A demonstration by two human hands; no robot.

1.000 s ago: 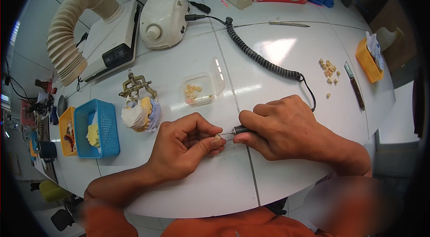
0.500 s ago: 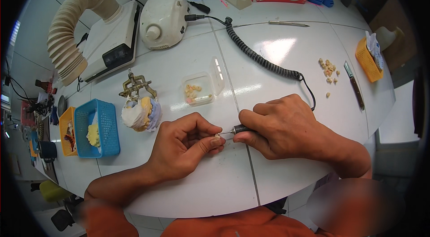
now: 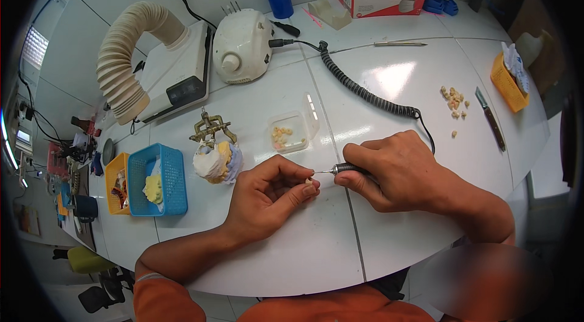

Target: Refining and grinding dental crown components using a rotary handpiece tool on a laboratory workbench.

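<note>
A small whitish artificial tooth (image 3: 309, 181) is pinched between the thumb and fingers of my left hand (image 3: 263, 200), partly hidden by the fingertips. My right hand (image 3: 404, 176) is closed around a black and silver rotary handpiece (image 3: 348, 168). Its thin bur (image 3: 323, 172) points left, the tip beside my left index fingertip and just above the tooth. I cannot tell whether the bur touches either. Beyond my left hand stand a brass articulator (image 3: 210, 125) and a dental cast (image 3: 213, 164) in white, yellow and lilac. A clear plastic box (image 3: 294, 148) with several teeth (image 3: 281, 135) lies past my fingers.
A coiled black cord (image 3: 368, 94) runs towards a white control unit (image 3: 243, 45). Loose teeth (image 3: 453, 98) and a knife (image 3: 490, 120) lie at right, near a yellow basket (image 3: 510, 88). At left are a blue basket (image 3: 159, 200) and a ribbed suction hose (image 3: 118, 54).
The whole view has shifted, so the table appears farther right. The bur tip sat against the piece in my left fingers; now it lies slightly above the tooth, which shows more plainly.
</note>
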